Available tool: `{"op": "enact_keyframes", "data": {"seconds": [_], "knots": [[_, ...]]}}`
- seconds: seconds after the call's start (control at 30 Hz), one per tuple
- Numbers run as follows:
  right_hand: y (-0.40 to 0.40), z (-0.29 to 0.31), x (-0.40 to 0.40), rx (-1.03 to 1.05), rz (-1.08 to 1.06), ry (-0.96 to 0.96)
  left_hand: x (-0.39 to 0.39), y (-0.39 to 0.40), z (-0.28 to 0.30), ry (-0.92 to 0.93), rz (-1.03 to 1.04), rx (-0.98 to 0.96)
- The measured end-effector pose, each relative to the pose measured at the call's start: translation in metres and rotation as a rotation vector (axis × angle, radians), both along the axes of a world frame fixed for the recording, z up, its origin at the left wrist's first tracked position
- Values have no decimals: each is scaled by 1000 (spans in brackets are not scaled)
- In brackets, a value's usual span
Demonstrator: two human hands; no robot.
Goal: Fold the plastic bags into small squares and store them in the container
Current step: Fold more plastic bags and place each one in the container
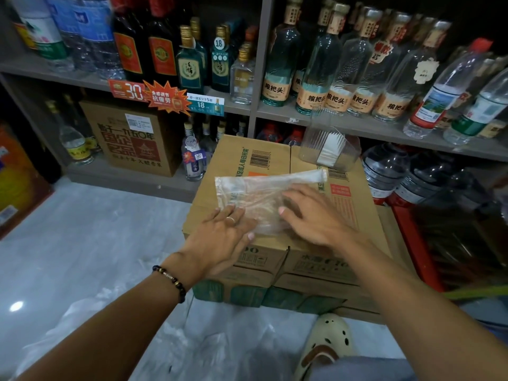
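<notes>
Flattening a clear plastic bag [264,196] on top of a cardboard carton [247,160], near the middle of view. Left hand [222,235] at seven o'clock of the bag, fingers straight, pressing its near corner; right hand [310,215] at four o'clock, laid flat on the film, grasping nothing. Clear plastic container [328,149] at one o'clock on the same carton, folded bags already standing inside. Loose bags [90,312] heaped on the floor at seven o'clock. Likely trouble: slick film sliding or springing open, trapped air spoiling the crease, an uneven square.
</notes>
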State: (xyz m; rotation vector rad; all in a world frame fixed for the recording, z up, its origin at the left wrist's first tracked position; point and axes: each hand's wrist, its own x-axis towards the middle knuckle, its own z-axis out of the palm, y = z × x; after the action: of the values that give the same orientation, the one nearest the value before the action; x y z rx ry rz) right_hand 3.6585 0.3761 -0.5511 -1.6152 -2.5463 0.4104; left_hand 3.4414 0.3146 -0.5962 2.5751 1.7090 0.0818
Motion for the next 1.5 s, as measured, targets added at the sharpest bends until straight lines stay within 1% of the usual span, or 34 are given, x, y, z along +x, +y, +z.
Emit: {"op": "enact_keyframes", "data": {"seconds": [0.07, 0.13, 0.23, 0.3, 0.33, 0.47, 0.57, 0.67, 0.73, 0.8, 0.87, 0.93, 1.0, 1.17, 1.27, 1.4, 1.43, 1.5], "knots": [[-19, 11, -7, -3, 98, 15, 6, 0, 8, -55, 31, -49], [-29, 10, -9, 11, 149, -11, 9, 2, 14, -156, 65, -112], [-30, 1, -6, 56, 119, 43, 9, 1, 19, -331, 94, -207], [-28, 0, -3, 14, 67, 73, 5, -1, 20, -410, 94, -242], [-27, 0, -3, -12, 53, 71, 1, -3, 19, -392, 85, -243], [-22, 14, -6, -128, 57, 61, -29, -4, 10, -118, 55, -170], [-14, 31, -7, -232, 69, 48, -46, -4, 1, 5, -6, -138], [2, 42, -15, -205, 46, 71, -54, -4, -3, 35, -62, -92], [19, 40, -28, -93, 28, 61, -58, -2, -4, 17, -89, -81], [34, 34, -46, 44, 35, 4, -61, -1, -3, 1, -113, -61], [42, 27, -62, 114, 35, -70, -63, 0, -3, 24, -147, -40], [48, 18, -70, 128, 37, -160, -65, 0, -3, 51, -165, -41], [50, 10, -73, 102, 45, -211, -67, 0, -4, 45, -163, -53], [54, -1, -71, 78, 12, -147, -69, 0, -9, 9, -174, -18], [53, -2, -71, 87, -3, -127, -71, -3, -12, -90, -163, 87], [54, -4, -70, 94, -7, -119, -64, -1, -1, -316, 25, 408], [54, -4, -70, 96, -10, -119, -57, 2, 2, -350, 46, 451], [55, -4, -71, 95, -13, -122, -41, 12, 5, -354, 37, 442]]}}
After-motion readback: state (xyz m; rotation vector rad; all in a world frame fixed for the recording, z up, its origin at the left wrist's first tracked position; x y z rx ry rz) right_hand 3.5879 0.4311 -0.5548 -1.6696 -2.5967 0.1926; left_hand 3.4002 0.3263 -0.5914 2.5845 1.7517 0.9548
